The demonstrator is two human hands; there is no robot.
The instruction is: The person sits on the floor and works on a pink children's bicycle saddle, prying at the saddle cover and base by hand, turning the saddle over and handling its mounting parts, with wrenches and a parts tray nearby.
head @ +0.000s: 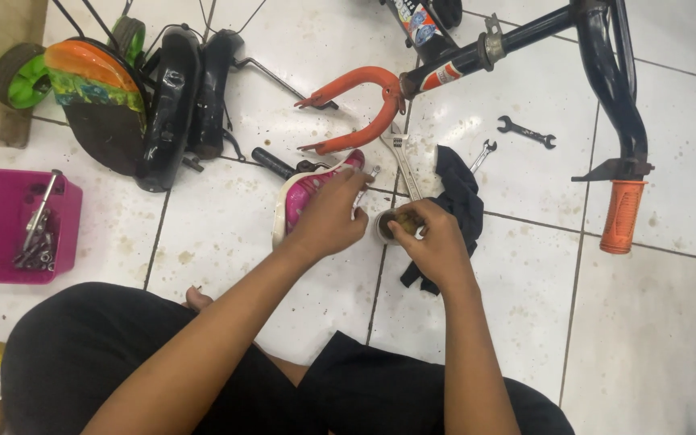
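I sit on a white tiled floor with both arms stretched forward. My left hand point(330, 211) pinches a small metal part point(362, 193) beside a pink and white shoe point(303, 196). My right hand point(431, 238) is closed over a small round tin of yellowish grease point(388, 222), with its fingers at the rim. A black rag point(458, 197) lies just behind that hand. An adjustable spanner point(401, 157) rests on the floor beyond the tin.
A dark bicycle frame point(606, 72) with an orange fork point(360, 109) and orange grip point(623, 214) lies ahead. Two open spanners point(527, 132) lie near it. Black mudguards point(172, 105), small green wheels point(19, 76) and a pink box of hardware point(11, 229) are at left.
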